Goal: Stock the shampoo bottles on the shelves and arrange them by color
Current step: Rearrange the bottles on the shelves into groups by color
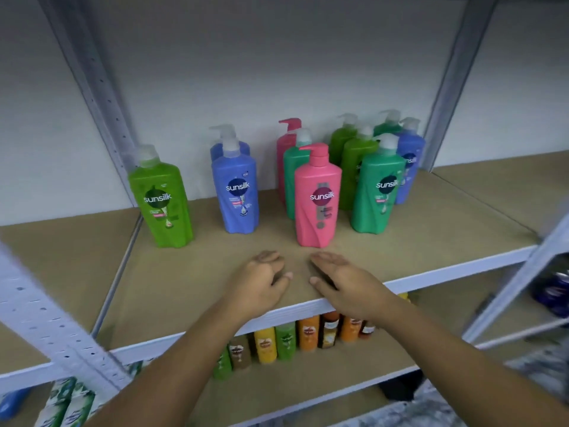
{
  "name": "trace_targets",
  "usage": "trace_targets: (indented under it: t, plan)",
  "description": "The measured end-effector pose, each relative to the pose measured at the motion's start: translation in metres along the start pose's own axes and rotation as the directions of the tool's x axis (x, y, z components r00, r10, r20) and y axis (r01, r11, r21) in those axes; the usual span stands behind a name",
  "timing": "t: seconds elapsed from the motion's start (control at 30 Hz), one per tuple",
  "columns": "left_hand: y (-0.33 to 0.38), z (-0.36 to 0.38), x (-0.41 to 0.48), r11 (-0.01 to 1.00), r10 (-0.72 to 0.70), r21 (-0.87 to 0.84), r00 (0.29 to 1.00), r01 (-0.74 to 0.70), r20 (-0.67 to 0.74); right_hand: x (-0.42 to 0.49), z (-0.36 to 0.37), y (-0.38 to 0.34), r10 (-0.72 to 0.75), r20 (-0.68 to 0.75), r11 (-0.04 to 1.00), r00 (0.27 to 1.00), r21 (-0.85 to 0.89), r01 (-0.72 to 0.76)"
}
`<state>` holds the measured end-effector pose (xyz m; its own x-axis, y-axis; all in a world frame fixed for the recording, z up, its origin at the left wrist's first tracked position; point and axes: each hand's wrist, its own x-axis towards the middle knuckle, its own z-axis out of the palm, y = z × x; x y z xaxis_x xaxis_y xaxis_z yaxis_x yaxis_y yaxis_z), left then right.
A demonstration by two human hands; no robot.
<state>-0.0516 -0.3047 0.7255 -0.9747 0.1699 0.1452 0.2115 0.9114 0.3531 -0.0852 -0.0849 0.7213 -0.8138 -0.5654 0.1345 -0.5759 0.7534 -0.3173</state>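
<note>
Several Sunsilk pump bottles stand on the brown shelf board [215, 272]. A lime green bottle [161, 198] stands alone at the left. Two blue bottles [235, 192] stand one behind the other. A pink bottle [318, 198] is at the front centre, with a teal bottle [292, 177] and another pink one behind it. At the right a teal bottle [377, 186] stands before two lime green ones [354, 167] and a blue one [409, 167]. My left hand [260, 278] and my right hand [338, 278] hover empty over the shelf's front, just short of the pink bottle, fingers loose.
Grey perforated uprights [46, 318] frame the bay, one crossing low left, another at far right [523, 278]. The lower shelf holds smaller yellow, orange, green and brown bottles [308, 334]. Dark blue bottles [554, 291] sit in the neighbouring bay at right. A white wall backs the shelf.
</note>
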Motion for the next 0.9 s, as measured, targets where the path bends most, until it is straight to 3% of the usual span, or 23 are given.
trace_targets:
  t: [0.2,0.47,0.73,0.8,0.9]
  plan:
    - [0.053,0.027,0.029,0.979,0.199,-0.054,0.980,-0.198,0.014,-0.041,-0.020,0.049,0.138,-0.040,0.990,0.990,-0.031,-0.140]
    - [0.117,0.054,0.076,0.956,0.290,-0.062,0.953,-0.286,0.089,-0.062,-0.049,0.119,0.268,-0.116,0.960,0.956,-0.055,-0.275]
    - [0.143,0.073,0.112,0.983,0.180,0.004,0.982,-0.181,0.059,-0.025,-0.075,0.203,0.332,-0.085,0.941,0.939,-0.041,-0.336]
    - [0.143,0.076,0.109,0.993,0.106,0.039,0.993,-0.108,0.052,-0.012,-0.083,0.217,0.362,-0.066,0.932,0.930,0.042,-0.360]
    - [0.143,0.076,0.109,1.000,-0.001,0.021,1.000,0.001,0.025,0.008,-0.095,0.228,0.483,-0.078,0.838,0.872,0.329,-0.435]
